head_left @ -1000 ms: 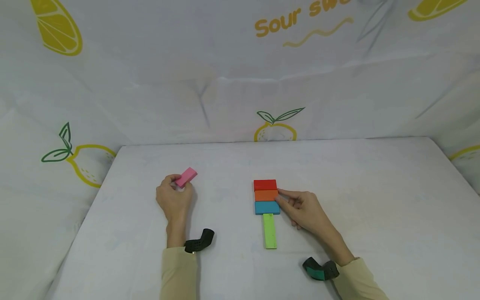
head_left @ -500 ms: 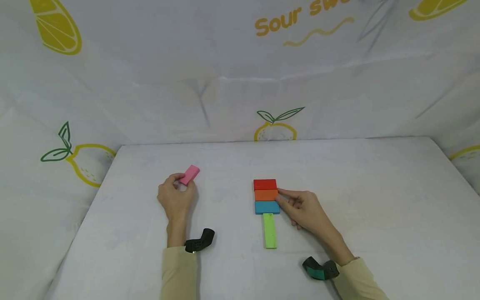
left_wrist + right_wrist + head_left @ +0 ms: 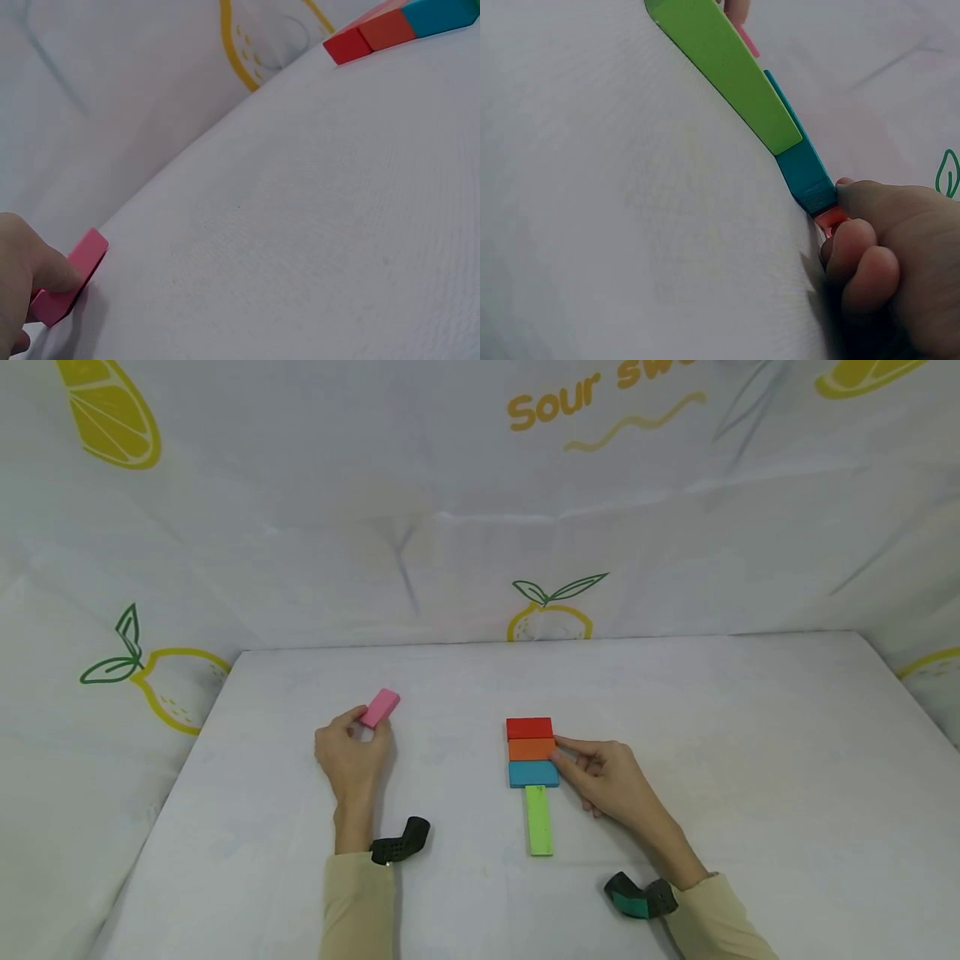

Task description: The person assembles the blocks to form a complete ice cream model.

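Between thumb and fingers, my left hand (image 3: 352, 760) holds a pink block (image 3: 382, 707), tilted, over the left part of the table; its lower end is partly hidden by the fingers in the left wrist view. A red block (image 3: 528, 727), an orange block (image 3: 529, 749) and a blue block (image 3: 533, 774) lie flat side by side in the middle. From the blue one a green block (image 3: 538, 821) runs lengthwise toward me. My right hand (image 3: 613, 781) pinches the orange block's right end with thumb and index finger, the other fingers curled under.
The white tabletop (image 3: 750, 735) stretches out on both sides of the blocks. Behind it hangs a white cloth (image 3: 315, 568) printed with lemons. A black strap-like device (image 3: 401, 841) sits on the left wrist, a black and green one (image 3: 640, 897) on the right.
My left hand has shifted slightly to the right and away from me, turning the pink block a little more upright. The right hand and the row of blocks stay put.
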`<state>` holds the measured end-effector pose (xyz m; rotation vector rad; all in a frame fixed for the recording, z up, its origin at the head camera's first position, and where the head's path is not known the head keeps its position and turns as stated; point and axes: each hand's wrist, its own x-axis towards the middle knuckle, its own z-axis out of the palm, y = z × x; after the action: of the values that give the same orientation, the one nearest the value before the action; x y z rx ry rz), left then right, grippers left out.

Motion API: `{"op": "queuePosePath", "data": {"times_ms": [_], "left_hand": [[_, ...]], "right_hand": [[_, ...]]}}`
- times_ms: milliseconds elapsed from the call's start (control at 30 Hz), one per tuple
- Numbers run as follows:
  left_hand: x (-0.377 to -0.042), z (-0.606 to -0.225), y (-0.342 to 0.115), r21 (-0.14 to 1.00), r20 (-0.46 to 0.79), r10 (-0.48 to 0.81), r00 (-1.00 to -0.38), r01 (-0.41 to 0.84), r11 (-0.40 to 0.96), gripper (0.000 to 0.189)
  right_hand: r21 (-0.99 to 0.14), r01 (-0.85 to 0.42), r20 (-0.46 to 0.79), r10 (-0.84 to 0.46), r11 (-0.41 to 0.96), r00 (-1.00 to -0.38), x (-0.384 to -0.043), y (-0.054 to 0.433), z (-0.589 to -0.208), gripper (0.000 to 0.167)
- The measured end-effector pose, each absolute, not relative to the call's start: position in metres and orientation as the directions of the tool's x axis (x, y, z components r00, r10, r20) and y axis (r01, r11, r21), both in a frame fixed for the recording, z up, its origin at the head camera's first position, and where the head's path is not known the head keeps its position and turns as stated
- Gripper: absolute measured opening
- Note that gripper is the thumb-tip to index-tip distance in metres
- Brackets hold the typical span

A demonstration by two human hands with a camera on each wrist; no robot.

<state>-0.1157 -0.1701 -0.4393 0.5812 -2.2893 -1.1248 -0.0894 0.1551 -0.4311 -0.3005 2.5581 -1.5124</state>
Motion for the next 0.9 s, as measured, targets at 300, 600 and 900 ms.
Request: {"op": "queuePosePath", "data": {"times_ms": [300, 600, 900], "left_hand": [[-0.118, -0.44, -0.168, 0.804, 0.338, -0.532, -0.776, -0.055, 0.592, 0.029], [-0.119, -0.439, -0.164, 0.802, 0.353, -0.462, -0.814, 0.009, 0.597, 0.029], [-0.12, -0.436, -0.156, 0.787, 0.332, -0.39, -0.859, 0.024, 0.617, 0.03]], "right_hand": [[-0.883, -0.091, -0.031, -0.25, 0.461, -0.968, -0.09, 0.155, -0.432, 0.044], [-0.883, -0.085, -0.037, -0.248, 0.461, -0.968, -0.089, 0.156, -0.433, 0.045], [-0.883, -0.096, -0.025, -0.25, 0.46, -0.968, -0.09, 0.156, -0.433, 0.045]]}}
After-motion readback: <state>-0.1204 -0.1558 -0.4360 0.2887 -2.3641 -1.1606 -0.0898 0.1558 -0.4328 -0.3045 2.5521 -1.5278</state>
